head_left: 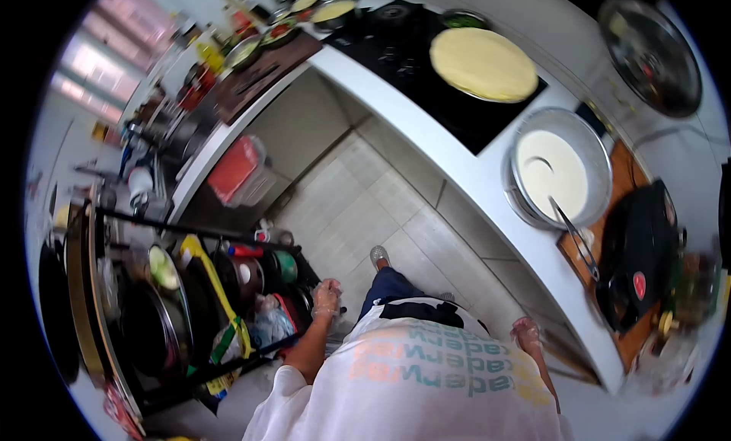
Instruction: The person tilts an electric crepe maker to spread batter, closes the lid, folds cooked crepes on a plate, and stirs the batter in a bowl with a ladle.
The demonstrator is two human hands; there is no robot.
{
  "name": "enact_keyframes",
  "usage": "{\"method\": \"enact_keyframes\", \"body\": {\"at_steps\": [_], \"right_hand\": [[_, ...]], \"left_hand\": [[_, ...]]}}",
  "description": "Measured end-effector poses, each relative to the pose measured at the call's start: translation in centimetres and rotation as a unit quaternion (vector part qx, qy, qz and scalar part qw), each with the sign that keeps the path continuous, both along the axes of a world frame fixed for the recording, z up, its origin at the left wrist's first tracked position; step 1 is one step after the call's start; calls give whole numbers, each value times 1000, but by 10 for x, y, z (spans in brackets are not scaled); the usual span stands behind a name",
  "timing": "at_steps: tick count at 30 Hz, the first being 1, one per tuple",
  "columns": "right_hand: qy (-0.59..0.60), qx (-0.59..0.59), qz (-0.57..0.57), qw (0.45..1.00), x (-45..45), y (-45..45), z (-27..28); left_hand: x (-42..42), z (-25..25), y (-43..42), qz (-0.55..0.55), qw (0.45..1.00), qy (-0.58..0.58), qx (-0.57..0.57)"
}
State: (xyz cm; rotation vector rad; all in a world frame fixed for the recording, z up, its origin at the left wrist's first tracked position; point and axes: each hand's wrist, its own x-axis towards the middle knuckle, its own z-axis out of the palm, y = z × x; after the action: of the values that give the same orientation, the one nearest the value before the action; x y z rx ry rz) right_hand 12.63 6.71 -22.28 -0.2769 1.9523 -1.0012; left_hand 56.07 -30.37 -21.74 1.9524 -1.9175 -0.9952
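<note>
My left hand (pixel 327 297), in a clear plastic glove, hangs at my side with loosely bent fingers and nothing visible in it. It is nearest the black rack (pixel 205 234) of pots. My right hand (pixel 525 332), also gloved, is low beside the counter front, its fingers loosely apart and no object seen in it. Up on the counter, a large pot (pixel 524 201) contains white batter (pixel 552 170) with a ladle (pixel 575 239) leaning in it. A stack of pale yellow flatbreads or crepes (pixel 483 64) sits on the black cooktop (pixel 396 56).
A black electric appliance (pixel 636 258) rests on a wooden board (pixel 624 342) at the right. A glass lid (pixel 651 56) stands against the wall. Bowls and a dark brown board (pixel 266 75) line the far counter. A red-lidded bin (pixel 237 170) is under it. Tiled floor (pixel 358 190) lies ahead.
</note>
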Motion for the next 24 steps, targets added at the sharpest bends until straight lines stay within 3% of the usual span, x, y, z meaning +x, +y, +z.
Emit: {"method": "enact_keyframes", "body": {"at_steps": [3, 5, 7, 8, 11, 12, 13, 15, 19, 20, 23, 24], "right_hand": [[42, -27, 64, 997, 5, -100, 54], [-3, -58, 63, 996, 11, -142, 55], [-15, -97, 104, 990, 19, -169, 25], [-19, -94, 107, 990, 23, -180, 9], [-31, 20, 145, 989, 33, -219, -1], [9, 124, 197, 972, 40, -238, 11], [37, 144, 245, 958, 43, -250, 5], [91, 180, 335, 920, 40, -262, -18], [85, 230, 389, 888, 43, -309, -35], [22, 169, 275, 946, 56, -325, -17], [-22, 69, 303, 950, 55, -368, -14], [-78, 29, 264, 961, 53, -380, -18]], "left_hand": [[47, -43, 7, 108, 983, 131, 74], [60, -43, 6, 112, 991, 58, 37], [57, -1, -7, 91, 996, 1, -3], [62, 2, -13, 126, 991, 26, 27], [96, -14, -40, 94, 995, 36, 6], [114, -47, -49, 163, 979, 78, 89], [124, -45, -61, 156, 980, 77, 98], [137, -29, -81, 152, 980, 81, 103], [138, 31, -115, 149, 985, 87, 31], [143, 26, -120, 159, 981, 107, 21], [152, -7, -128, 186, 970, 158, 1], [152, -15, -130, 193, 967, 168, 1]]}}
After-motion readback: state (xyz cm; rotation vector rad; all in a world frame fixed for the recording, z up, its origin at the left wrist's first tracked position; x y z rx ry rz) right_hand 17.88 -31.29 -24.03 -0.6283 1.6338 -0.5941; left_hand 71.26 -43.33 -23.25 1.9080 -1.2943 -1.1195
